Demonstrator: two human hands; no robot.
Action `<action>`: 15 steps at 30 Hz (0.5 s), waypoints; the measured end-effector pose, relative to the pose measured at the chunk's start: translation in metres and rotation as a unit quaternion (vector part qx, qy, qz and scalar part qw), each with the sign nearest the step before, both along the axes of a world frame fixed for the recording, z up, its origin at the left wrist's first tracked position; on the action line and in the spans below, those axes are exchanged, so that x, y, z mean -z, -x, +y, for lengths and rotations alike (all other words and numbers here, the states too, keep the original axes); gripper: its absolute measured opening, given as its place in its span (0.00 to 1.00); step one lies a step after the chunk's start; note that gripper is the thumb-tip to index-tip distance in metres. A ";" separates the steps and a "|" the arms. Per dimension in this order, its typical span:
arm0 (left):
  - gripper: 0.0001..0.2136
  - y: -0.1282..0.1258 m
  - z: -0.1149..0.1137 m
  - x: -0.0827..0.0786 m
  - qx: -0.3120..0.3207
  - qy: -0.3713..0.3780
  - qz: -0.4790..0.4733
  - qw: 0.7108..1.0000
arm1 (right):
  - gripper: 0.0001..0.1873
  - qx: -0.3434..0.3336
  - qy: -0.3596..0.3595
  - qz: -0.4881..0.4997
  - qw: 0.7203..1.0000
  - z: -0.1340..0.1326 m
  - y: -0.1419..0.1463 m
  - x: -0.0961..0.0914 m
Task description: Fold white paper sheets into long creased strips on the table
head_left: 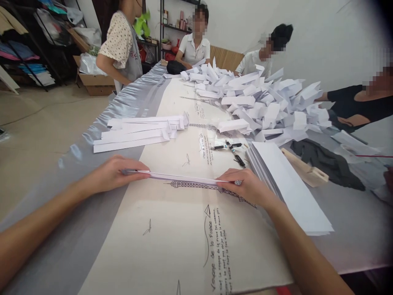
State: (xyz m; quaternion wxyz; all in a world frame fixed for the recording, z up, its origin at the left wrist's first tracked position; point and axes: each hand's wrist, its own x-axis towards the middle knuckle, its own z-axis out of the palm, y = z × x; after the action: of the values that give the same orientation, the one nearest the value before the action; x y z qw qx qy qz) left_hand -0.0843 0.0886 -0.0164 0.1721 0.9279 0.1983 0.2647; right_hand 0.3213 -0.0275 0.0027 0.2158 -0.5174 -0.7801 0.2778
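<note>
A narrow folded strip of white paper (pixel 184 178) spans the gap between my hands, seen nearly edge-on just above the printed table cover (pixel 172 233). My left hand (pixel 113 174) pinches its left end, where a grey tip shows at the fingers. At the other end, my right hand (pixel 250 186) is closed on the paper; a small shiny piece by its fingers is too small to name. Beyond the left hand lies a stack of folded white paper strips (pixel 135 133). Flat white paper sheets (pixel 285 180) are piled beside my right hand.
Pens (pixel 235 153) lie beyond my right hand. A large heap of folded papers (pixel 260 98) covers the far right of the table. A wooden piece (pixel 307 168) rests near dark cloth (pixel 328 159). Several people are around the table; a cardboard box (pixel 95 84) stands on the floor.
</note>
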 end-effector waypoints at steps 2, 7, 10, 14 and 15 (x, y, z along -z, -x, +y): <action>0.08 0.000 0.001 0.000 0.008 0.040 -0.020 0.999 | 0.18 0.006 0.009 -0.002 1.000 0.000 0.000 0.000; 0.09 0.002 0.000 -0.002 0.011 0.075 -0.010 0.997 | 0.16 0.008 0.011 -0.005 1.000 0.000 -0.002 0.002; 0.09 0.003 0.001 0.000 0.021 0.071 -0.012 0.997 | 0.16 0.007 0.007 -0.008 1.000 0.000 -0.003 0.003; 0.09 0.002 0.001 0.003 0.033 0.056 -0.027 0.998 | 0.16 0.000 -0.022 -0.016 1.000 -0.001 -0.004 0.001; 0.09 0.001 0.001 0.003 0.035 0.050 -0.031 0.998 | 0.16 -0.003 -0.032 -0.018 0.999 -0.001 -0.004 0.001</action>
State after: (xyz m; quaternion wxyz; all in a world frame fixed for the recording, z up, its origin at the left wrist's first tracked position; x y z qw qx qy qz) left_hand -0.0850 0.0891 -0.0196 0.2339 0.9157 0.1733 0.2770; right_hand 0.3257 -0.0280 0.0019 0.2173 -0.5126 -0.7939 0.2443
